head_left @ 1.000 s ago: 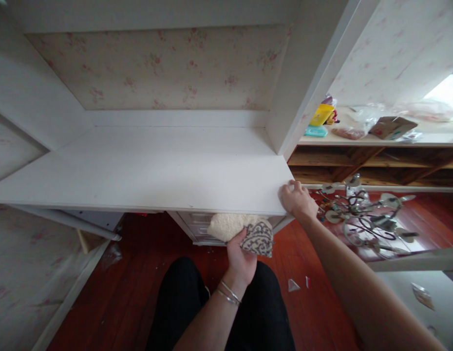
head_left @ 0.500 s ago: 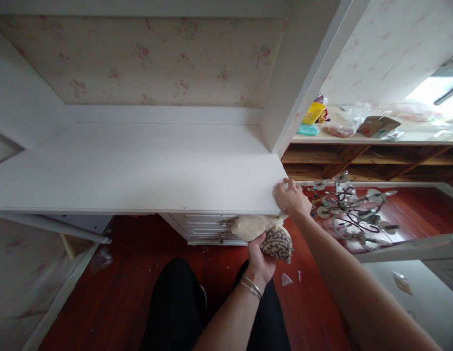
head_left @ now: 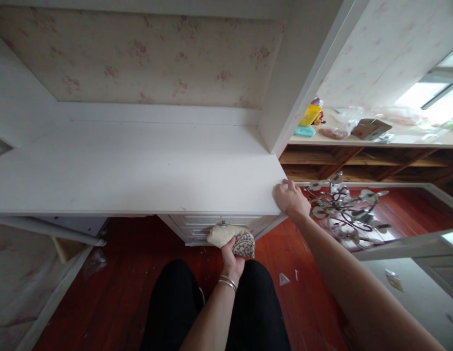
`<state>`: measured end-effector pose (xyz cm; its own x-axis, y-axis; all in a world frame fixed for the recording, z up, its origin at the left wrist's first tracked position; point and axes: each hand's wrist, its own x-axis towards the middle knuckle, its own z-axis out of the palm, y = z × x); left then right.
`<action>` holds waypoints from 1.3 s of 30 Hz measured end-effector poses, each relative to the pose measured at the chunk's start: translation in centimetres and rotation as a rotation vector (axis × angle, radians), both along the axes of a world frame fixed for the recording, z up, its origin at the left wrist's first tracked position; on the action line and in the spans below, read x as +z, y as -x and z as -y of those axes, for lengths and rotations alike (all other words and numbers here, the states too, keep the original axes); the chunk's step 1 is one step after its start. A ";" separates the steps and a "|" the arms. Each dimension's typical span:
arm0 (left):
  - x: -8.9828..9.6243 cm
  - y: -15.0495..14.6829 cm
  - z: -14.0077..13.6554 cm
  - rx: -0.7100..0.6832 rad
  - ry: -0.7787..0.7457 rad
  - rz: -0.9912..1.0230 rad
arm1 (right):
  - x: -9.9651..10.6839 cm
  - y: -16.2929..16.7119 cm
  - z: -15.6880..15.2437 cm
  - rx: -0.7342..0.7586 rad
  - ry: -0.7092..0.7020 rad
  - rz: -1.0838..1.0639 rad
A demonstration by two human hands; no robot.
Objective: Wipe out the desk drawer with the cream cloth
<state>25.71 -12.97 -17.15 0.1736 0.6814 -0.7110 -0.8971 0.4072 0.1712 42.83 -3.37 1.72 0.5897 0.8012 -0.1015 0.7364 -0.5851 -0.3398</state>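
My left hand, with bracelets at the wrist, is closed round a bunched cloth, cream on one side and brown-patterned on the other. The cloth is held in front of the drawers and hides part of them. At the right front corner of the white desk, my right hand grips the edge with bent fingers. Some of its fingertips are hard to make out.
A chandelier lies on the red floor to the right. Beyond it, a low wooden shelf carries a cardboard box, plastic bags and a yellow container. Small scraps lie near my knees.
My left hand has moved left with the cloth, now in front of the drawer fronts. My right hand stays on the desk corner. The view has shifted slightly.
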 end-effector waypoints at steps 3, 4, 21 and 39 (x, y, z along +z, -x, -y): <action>0.0 3.9 -0.5 0.089 -0.021 -0.091 | -0.1 -0.1 0.1 0.011 -0.002 0.007; 0.2 5.3 -0.6 0.110 -0.031 -0.115 | -0.1 -0.1 0.1 0.014 -0.003 0.010; 12.6 9.5 -0.5 0.291 -0.241 -0.094 | 0.3 0.1 0.3 0.025 0.017 -0.012; 8.0 -5.2 0.8 -0.134 -0.117 0.253 | 0.1 0.0 0.1 0.011 0.005 0.004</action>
